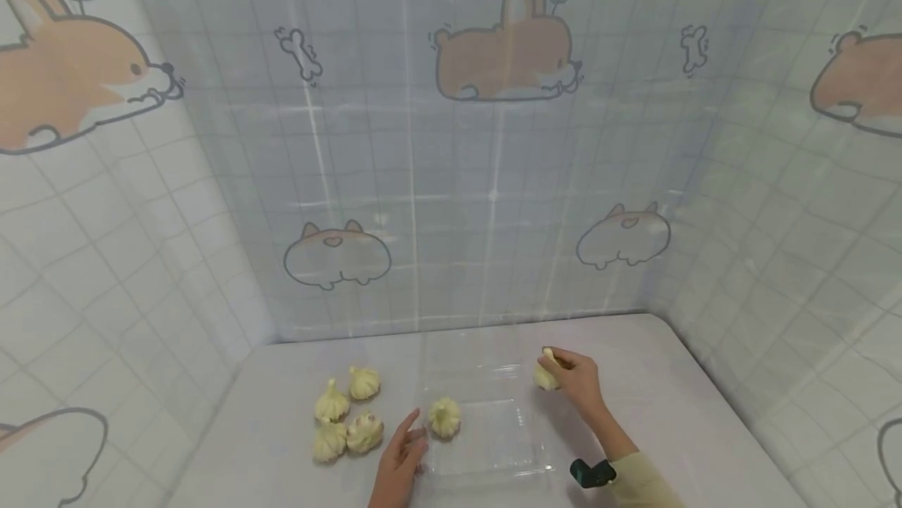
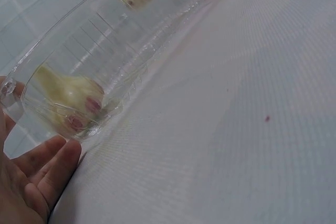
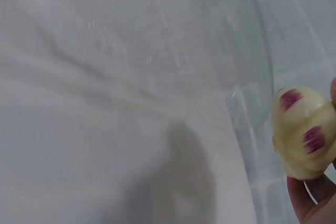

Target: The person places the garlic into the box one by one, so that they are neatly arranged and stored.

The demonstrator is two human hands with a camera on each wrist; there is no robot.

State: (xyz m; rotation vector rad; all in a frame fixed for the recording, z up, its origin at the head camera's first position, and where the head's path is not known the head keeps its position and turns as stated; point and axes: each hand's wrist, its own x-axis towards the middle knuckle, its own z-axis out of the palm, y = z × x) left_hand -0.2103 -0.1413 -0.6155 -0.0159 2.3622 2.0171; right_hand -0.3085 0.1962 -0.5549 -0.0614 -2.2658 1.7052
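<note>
My right hand point(image 1: 582, 384) grips a garlic bulb point(image 1: 546, 377) just off the right side of a clear plastic container point(image 1: 493, 470). In the right wrist view, the held bulb shows two purple patches, and part of the hand is cut off by the frame edge. A second garlic bulb point(image 1: 445, 418) sits inside the container at its left side. Beside that left wall is my left hand point(image 1: 398, 462), its fingers extended and touching the container's edge. In the left wrist view, those fingers point(image 2: 50, 169) lie against the clear wall near the bulb inside.
Several garlic bulbs point(image 1: 331, 442) stand close together on the white table point(image 1: 261, 430), left of the container. Behind the table hangs a translucent sheet point(image 1: 451, 179) with cartoon dog drawings. A dark green device point(image 1: 592, 473) is worn at the right wrist.
</note>
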